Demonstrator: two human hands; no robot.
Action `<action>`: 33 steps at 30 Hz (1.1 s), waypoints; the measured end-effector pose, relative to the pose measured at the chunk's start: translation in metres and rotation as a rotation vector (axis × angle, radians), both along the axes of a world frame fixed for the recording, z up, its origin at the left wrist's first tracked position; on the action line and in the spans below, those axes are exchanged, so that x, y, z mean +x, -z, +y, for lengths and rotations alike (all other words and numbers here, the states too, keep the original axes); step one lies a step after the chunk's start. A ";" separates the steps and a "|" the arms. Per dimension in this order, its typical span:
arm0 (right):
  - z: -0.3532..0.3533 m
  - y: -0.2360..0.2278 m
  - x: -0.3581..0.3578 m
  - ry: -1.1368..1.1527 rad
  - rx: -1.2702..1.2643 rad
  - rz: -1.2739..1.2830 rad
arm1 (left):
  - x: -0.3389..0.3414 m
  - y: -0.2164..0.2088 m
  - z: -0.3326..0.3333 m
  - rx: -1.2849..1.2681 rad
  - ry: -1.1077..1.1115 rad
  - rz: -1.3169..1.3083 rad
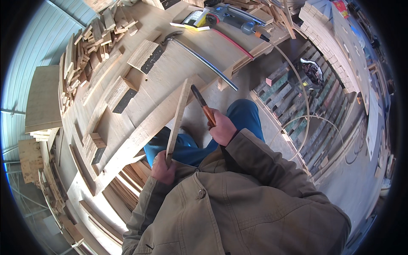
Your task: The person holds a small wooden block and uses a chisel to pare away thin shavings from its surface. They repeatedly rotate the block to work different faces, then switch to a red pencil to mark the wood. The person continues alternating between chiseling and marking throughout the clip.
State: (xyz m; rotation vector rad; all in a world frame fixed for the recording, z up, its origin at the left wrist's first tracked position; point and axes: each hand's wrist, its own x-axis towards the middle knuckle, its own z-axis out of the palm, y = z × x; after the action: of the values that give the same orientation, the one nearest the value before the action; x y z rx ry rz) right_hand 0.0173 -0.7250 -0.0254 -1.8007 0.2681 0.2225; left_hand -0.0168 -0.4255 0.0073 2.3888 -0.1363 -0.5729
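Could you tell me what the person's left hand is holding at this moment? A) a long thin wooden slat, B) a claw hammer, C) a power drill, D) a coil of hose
A: the left hand grips the lower end of a wooden slat that stands up toward the workbench, while the right hand holds an orange-handled tool.

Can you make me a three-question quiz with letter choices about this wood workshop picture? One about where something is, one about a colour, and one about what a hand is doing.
1. Where does the hammer lie?
A. on the wooden bench
B. on the floor
C. on the person's lap

2. What colour is the handle of the tool in the right hand?
A. green
B. orange-brown
C. white

3. What is the left hand doing?
A. resting open on the bench
B. gripping the lower end of a thin wood strip
C. holding the hammer

Answers:
1 A, it lies flat on the bench top.
2 B, the grip above the fist looks orange-brown.
3 B, the fingers close round the strip's bottom end.
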 end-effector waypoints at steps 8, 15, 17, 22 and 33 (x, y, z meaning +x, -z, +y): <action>0.001 -0.009 0.000 -0.020 -0.189 -0.020 | -0.002 0.006 -0.002 0.018 0.018 -0.066; 0.003 -0.015 0.007 -0.077 -0.208 0.079 | -0.002 0.003 -0.002 -0.081 0.032 -0.003; 0.003 -0.013 0.009 -0.072 -0.213 0.080 | -0.003 0.002 -0.001 -0.131 -0.006 0.074; 0.004 -0.002 0.011 -0.017 -0.256 -0.004 | -0.002 0.001 0.001 -0.236 -0.038 0.188; 0.000 0.011 0.009 -0.064 -0.178 0.009 | -0.008 0.012 0.002 -0.148 -0.021 0.089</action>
State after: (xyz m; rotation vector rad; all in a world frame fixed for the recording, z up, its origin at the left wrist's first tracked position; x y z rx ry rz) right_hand 0.0261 -0.7252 -0.0368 -1.9872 0.2433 0.2588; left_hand -0.0247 -0.4238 -0.0042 2.2156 -0.1108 -0.6363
